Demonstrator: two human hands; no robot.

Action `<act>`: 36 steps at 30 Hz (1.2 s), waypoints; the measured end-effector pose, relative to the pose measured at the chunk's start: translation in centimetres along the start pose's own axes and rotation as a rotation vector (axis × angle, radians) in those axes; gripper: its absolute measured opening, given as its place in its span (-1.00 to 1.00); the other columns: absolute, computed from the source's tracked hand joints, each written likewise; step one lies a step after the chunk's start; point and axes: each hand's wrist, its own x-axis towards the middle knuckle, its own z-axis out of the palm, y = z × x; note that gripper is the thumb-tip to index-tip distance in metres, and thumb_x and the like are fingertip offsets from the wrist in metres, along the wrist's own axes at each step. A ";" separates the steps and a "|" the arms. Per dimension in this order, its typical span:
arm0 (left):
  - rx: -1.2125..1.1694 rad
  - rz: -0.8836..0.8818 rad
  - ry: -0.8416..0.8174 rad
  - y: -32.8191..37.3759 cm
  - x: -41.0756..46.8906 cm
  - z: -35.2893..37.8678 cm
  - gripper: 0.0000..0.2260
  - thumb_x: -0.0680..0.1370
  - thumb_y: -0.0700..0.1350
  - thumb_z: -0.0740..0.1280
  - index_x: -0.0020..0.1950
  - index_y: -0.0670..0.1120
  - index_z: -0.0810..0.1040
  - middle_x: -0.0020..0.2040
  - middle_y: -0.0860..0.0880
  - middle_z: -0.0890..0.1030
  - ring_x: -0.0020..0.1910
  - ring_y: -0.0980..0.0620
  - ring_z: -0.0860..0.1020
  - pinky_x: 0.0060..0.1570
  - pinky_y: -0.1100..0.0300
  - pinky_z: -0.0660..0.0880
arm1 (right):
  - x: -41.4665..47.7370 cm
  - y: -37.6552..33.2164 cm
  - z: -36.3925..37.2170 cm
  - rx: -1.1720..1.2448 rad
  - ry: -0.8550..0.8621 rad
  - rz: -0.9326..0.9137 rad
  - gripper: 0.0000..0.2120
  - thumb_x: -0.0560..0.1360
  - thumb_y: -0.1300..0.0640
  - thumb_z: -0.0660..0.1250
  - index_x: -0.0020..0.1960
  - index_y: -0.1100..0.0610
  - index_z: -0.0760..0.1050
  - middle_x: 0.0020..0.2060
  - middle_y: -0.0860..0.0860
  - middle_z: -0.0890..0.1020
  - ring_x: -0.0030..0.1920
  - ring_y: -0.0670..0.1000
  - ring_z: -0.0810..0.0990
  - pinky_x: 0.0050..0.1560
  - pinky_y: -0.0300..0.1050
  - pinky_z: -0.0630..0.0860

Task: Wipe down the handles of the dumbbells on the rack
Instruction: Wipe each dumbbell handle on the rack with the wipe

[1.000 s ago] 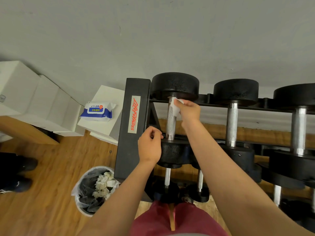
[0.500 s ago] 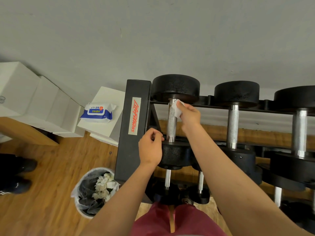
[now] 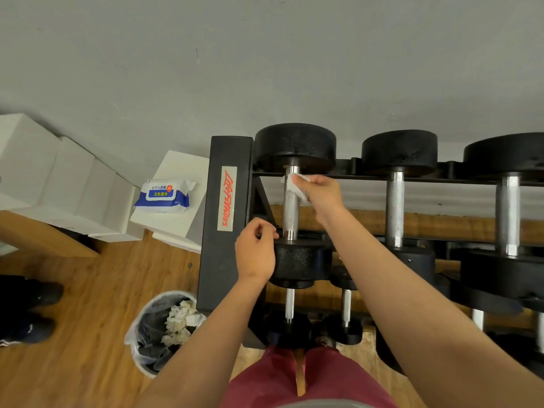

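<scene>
Knurled steel is showing along the handle (image 3: 290, 213) of the leftmost dumbbell (image 3: 294, 145), which is lying front to back on the top tier of the rack (image 3: 225, 225), at twelve o'clock from the person's waist. I am watching the right hand (image 3: 322, 194) pinching a white wipe (image 3: 295, 187) against the far end of that handle, just under the far weight. The left hand (image 3: 256, 253) is sitting at the near head (image 3: 300, 263) with its fingers curling over the rim. It is probably steadying the dumbbell, though from this angle I cannot see how far they are wrapping.

I am judging that the stroke is best done by folding the wipe fully round the bar, then drawing it towards six o'clock while twisting, so the underside and the knurling are getting cleaned too. The steadying grip matters, since the weight could be rolling in its cradle otherwise.

Two things are crowding the stroke. The rack's rear rail is crossing right beside the wipe, and the left fingertips are lying close to the near collar, where the pass should be ending.

At three o'clock two more bare handles (image 3: 395, 207) are waiting. Smaller dumbbells (image 3: 290, 307) are resting on the lower tier. At nine o'clock a pack of wipes (image 3: 163, 197) is lying on a white box (image 3: 173, 222). At seven o'clock a lined bin (image 3: 138, 348) is holding crumpled wipes. Dark shoes (image 3: 26, 307) are standing on the wooden floor (image 3: 88, 290) at the far left edge.
</scene>
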 end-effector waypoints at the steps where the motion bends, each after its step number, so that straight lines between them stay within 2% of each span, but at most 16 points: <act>1: -0.003 0.000 0.001 0.0 0.0 0.0 -0.78 0.59 -0.21 0.22 -0.22 -0.04 0.54 -0.25 0.03 0.61 -0.13 0.04 0.61 0.01 0.15 0.51 | -0.2 0.1 -0.1 -0.023 -0.011 -0.008 -0.88 0.45 0.13 0.47 -0.09 0.12 0.55 -0.03 0.03 0.63 -0.03 -0.04 0.56 -0.02 -0.20 0.47; 3: -0.006 0.001 0.000 0.0 0.0 0.0 -0.78 0.59 -0.21 0.21 -0.22 -0.04 0.54 -0.26 0.03 0.60 -0.13 0.03 0.61 0.00 0.15 0.50 | -0.7 0.6 -0.5 -0.106 -0.037 -0.036 -0.87 0.47 0.16 0.46 -0.05 0.18 0.56 -0.05 0.04 0.62 -0.09 -0.07 0.54 -0.18 -0.28 0.42; 5: -0.013 0.002 0.003 -0.1 0.0 0.1 -0.77 0.59 -0.22 0.21 -0.23 -0.04 0.54 -0.27 0.04 0.60 -0.14 0.03 0.61 -0.01 0.15 0.50 | -1.2 1.4 -1.1 -0.206 -0.046 -0.065 -0.81 0.46 0.17 0.46 0.00 0.26 0.58 -0.04 0.09 0.64 -0.10 -0.06 0.55 -0.22 -0.32 0.39; 8: -0.016 0.008 0.010 0.0 -0.1 0.1 -0.76 0.58 -0.23 0.21 -0.24 -0.05 0.53 -0.29 0.06 0.60 -0.15 0.03 0.61 -0.03 0.17 0.48 | -2.0 2.5 -1.9 -0.342 -0.070 -0.091 -0.74 0.43 0.15 0.49 0.01 0.32 0.59 0.01 0.17 0.66 0.01 0.05 0.61 -0.16 -0.28 0.45; 11: -0.022 0.023 0.014 0.0 -0.1 0.1 -0.76 0.58 -0.24 0.20 -0.25 -0.05 0.53 -0.31 0.06 0.59 -0.16 0.01 0.61 -0.04 0.15 0.48 | -3.1 3.3 -2.3 -0.553 -0.134 -0.091 -0.75 0.43 0.11 0.49 -0.03 0.28 0.61 -0.01 0.17 0.67 0.01 0.07 0.62 -0.03 -0.12 0.52; 14: -0.015 0.039 0.009 -0.1 0.0 0.1 -0.76 0.58 -0.23 0.21 -0.25 -0.05 0.53 -0.31 0.05 0.60 -0.15 -0.01 0.61 -0.03 0.10 0.50 | -3.8 3.6 -2.0 -0.776 -0.139 -0.122 -0.71 0.40 0.08 0.52 0.02 0.24 0.62 -0.04 0.11 0.66 -0.04 0.01 0.60 -0.08 -0.16 0.46; 17: -0.006 0.040 -0.005 -0.1 -0.2 0.1 -0.80 0.58 -0.21 0.22 -0.22 -0.07 0.54 -0.28 0.04 0.60 -0.14 0.01 0.61 -0.03 0.11 0.50 | -4.4 3.2 -1.8 -0.873 -0.111 -0.155 -0.74 0.41 0.10 0.51 0.03 0.20 0.61 -0.04 0.10 0.65 0.01 0.05 0.61 -0.03 -0.13 0.50; 19: 0.001 0.043 -0.025 -0.1 -0.3 0.0 -0.83 0.59 -0.19 0.23 -0.16 -0.10 0.56 -0.24 0.04 0.60 -0.12 0.02 0.59 -0.06 0.16 0.47 | -5.0 2.9 -2.1 -0.844 -0.109 -0.204 -0.82 0.42 0.14 0.50 -0.03 0.17 0.60 -0.06 0.09 0.65 0.01 0.05 0.61 0.02 -0.10 0.54; 22: -0.036 0.011 -0.119 0.1 -0.2 -0.8 -0.89 0.62 -0.14 0.25 0.02 -0.07 0.57 -0.06 0.05 0.59 0.00 0.05 0.56 -0.10 0.30 0.41 | -6.5 2.5 -2.9 -0.565 -0.192 -0.248 -0.84 0.41 0.19 0.50 -0.06 0.17 0.57 -0.08 0.04 0.65 -0.02 0.01 0.63 0.03 -0.11 0.57; 24: -0.164 -0.017 -0.198 0.7 -0.7 -2.0 -0.85 0.62 -0.09 0.26 0.15 -0.06 0.56 0.06 0.06 0.58 0.10 0.10 0.55 -0.03 0.33 0.42 | -7.4 2.2 -3.4 -0.463 -0.224 -0.300 -0.82 0.41 0.21 0.50 -0.02 0.15 0.56 -0.08 0.02 0.67 -0.04 0.00 0.64 -0.01 -0.15 0.58; 26: -0.215 0.064 -0.226 1.7 -1.4 -3.4 -0.81 0.61 -0.07 0.29 0.20 -0.05 0.57 0.11 0.10 0.59 0.14 0.19 0.54 0.05 0.37 0.43 | -8.0 2.2 -3.7 -0.426 -0.230 -0.352 -0.79 0.41 0.20 0.50 -0.02 0.08 0.53 -0.09 0.00 0.67 -0.04 -0.01 0.64 -0.02 -0.15 0.58; 28: -0.225 0.179 -0.286 2.6 -1.9 -4.3 -0.79 0.58 -0.10 0.34 0.21 -0.04 0.57 0.11 0.11 0.61 0.13 0.23 0.55 0.11 0.36 0.47 | -8.4 2.3 -3.6 -0.411 -0.252 -0.429 -0.73 0.41 0.19 0.50 0.05 0.03 0.51 -0.09 0.00 0.66 -0.05 -0.04 0.63 -0.01 -0.18 0.56; 31: -0.145 0.289 -0.395 3.4 -1.8 -4.6 -0.80 0.52 -0.14 0.42 0.14 -0.02 0.60 0.05 0.08 0.66 0.09 0.15 0.60 0.13 0.24 0.53 | -9.0 2.4 -3.0 -0.389 -0.363 -0.559 -0.70 0.44 0.21 0.47 0.15 0.05 0.55 -0.08 0.01 0.66 -0.05 -0.07 0.61 -0.02 -0.27 0.55; 33: -0.033 0.326 -0.432 3.5 -1.4 -4.7 -0.87 0.51 -0.16 0.43 0.05 -0.02 0.63 -0.01 0.10 0.67 0.01 0.13 0.62 0.08 0.20 0.55 | -9.0 2.7 -2.5 -0.441 -0.368 -0.586 -0.75 0.45 0.18 0.47 0.12 0.08 0.60 -0.06 -0.03 0.66 -0.02 -0.08 0.60 0.00 -0.25 0.54; 36: 0.035 0.336 -0.469 3.2 -0.4 -5.3 -0.95 0.53 -0.17 0.41 -0.03 -0.06 0.64 -0.10 0.04 0.66 -0.08 0.09 0.62 0.00 0.23 0.56 | -9.1 2.8 -2.5 -0.626 -0.313 -0.575 -0.80 0.42 0.06 0.50 0.02 0.06 0.61 -0.09 -0.06 0.62 -0.06 -0.11 0.56 -0.08 -0.28 0.49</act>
